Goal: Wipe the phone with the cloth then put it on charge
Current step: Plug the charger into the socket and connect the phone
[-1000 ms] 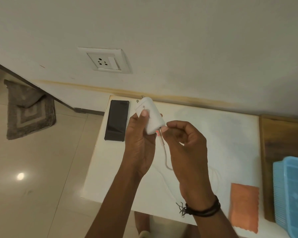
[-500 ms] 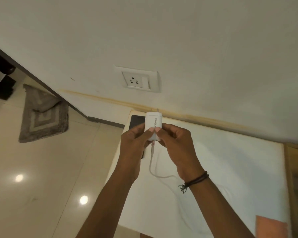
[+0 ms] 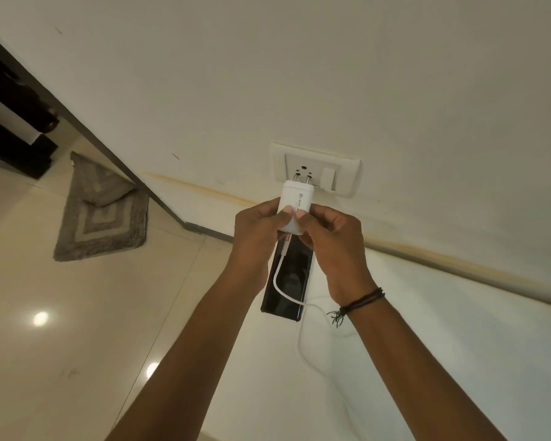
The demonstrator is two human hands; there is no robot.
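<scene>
The phone is lying flat and dark-screened on the white table, near its left edge and just below the wall, partly hidden behind our hands. We are holding the white charger up at the socket, its two metal pins touching the socket's holes and not pushed fully in. Our left hand is gripping the charger's left side, thumb pressed on its front; our right hand is pinching the right side, fingers curled tight and thumb meeting the other thumb on the charger's face. The white cable is hanging from the charger's lower end, looping across the phone's screen and trailing over the table under our right wrist, which is wearing a dark cord bracelet. A grey mat is lying on the tiled floor well off to the left
</scene>
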